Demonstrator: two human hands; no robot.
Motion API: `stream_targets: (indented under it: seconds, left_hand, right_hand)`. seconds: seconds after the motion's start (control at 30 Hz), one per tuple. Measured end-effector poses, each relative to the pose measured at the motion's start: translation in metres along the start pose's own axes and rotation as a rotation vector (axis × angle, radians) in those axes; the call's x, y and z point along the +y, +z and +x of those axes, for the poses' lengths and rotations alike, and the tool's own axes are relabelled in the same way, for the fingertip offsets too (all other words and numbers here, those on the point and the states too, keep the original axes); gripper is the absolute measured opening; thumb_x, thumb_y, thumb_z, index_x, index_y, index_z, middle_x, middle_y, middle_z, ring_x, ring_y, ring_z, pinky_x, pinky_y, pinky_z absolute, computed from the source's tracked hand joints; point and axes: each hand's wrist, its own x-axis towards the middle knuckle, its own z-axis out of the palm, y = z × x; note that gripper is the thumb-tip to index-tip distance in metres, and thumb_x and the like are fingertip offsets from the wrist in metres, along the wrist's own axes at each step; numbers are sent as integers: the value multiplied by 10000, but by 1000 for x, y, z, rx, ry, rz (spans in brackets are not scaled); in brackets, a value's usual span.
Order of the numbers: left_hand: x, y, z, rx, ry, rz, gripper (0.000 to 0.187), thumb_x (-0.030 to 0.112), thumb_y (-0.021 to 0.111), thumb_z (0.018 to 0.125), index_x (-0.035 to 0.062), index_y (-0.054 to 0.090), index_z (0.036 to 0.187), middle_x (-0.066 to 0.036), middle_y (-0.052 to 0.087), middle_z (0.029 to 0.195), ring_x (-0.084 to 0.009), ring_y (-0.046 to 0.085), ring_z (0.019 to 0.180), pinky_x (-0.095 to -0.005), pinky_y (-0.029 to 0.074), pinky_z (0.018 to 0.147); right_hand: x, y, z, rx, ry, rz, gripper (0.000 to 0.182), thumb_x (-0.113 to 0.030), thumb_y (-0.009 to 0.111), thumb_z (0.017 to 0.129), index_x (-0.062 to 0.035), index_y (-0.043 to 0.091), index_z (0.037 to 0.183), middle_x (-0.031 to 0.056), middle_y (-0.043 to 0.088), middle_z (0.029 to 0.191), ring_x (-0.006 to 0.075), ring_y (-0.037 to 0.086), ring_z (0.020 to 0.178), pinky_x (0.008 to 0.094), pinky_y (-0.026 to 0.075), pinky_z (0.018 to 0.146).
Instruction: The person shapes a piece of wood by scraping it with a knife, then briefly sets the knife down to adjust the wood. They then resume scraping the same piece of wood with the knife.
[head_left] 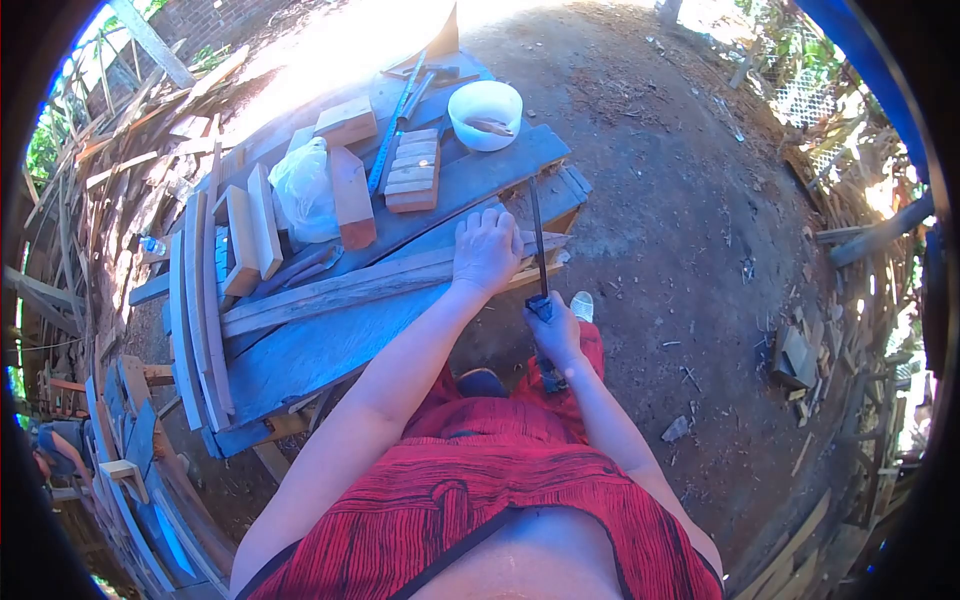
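Note:
My left hand (485, 248) is closed over a long wooden strip (370, 287), near its right end, on the workbench (290, 365). In my right hand (556, 332) is a handsaw (539, 235), gripped by its dark handle just off the bench's right edge. Its narrow, dark blade shows edge-on and points away from me. It overlaps the end of the strip, to the right of my left hand.
The bench also bears a white bowl (486, 112), a stack of small blocks (412, 172), a blue ruler (395, 125), a hammer (432, 73), a plastic bag (303, 190) and several timber pieces (352, 200). Scrap wood (130, 180) is piled at left. A block (795, 355) lies on the ground at right.

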Motion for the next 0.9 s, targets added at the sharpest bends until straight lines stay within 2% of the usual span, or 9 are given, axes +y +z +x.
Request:
stream_targets:
  seconds: [0.3, 0.37, 0.9]
  left_hand:
    - [0, 0, 0, -6, -5, -2, 139, 214, 585, 840, 76, 572, 852, -113, 578, 891, -301, 564, 861, -442, 430, 763]
    - [0, -1, 0, 0, -1, -9, 141, 215, 582, 842, 75, 573, 853, -114, 579, 888, -301, 565, 860, -442, 430, 763]
    - [-1, -2, 0, -19, -20, -19, 149, 206, 600, 815, 70, 577, 872, -114, 573, 913, -298, 562, 888, -437, 433, 785]
  right_hand:
    - [4, 2, 1, 3, 1, 19, 250, -272, 710, 838, -82, 575, 929, 106, 668, 793, 260, 665, 740, 371, 499, 674]
    - [5, 3, 1, -7, -5, 28, 307, -332, 688, 832, -88, 545, 952, 191, 673, 822, 418, 651, 833, 489, 490, 687]
    - [-12, -21, -7, -48, -3, 49, 335, -338, 706, 809, -72, 588, 973, 185, 684, 834, 387, 666, 839, 461, 500, 714]
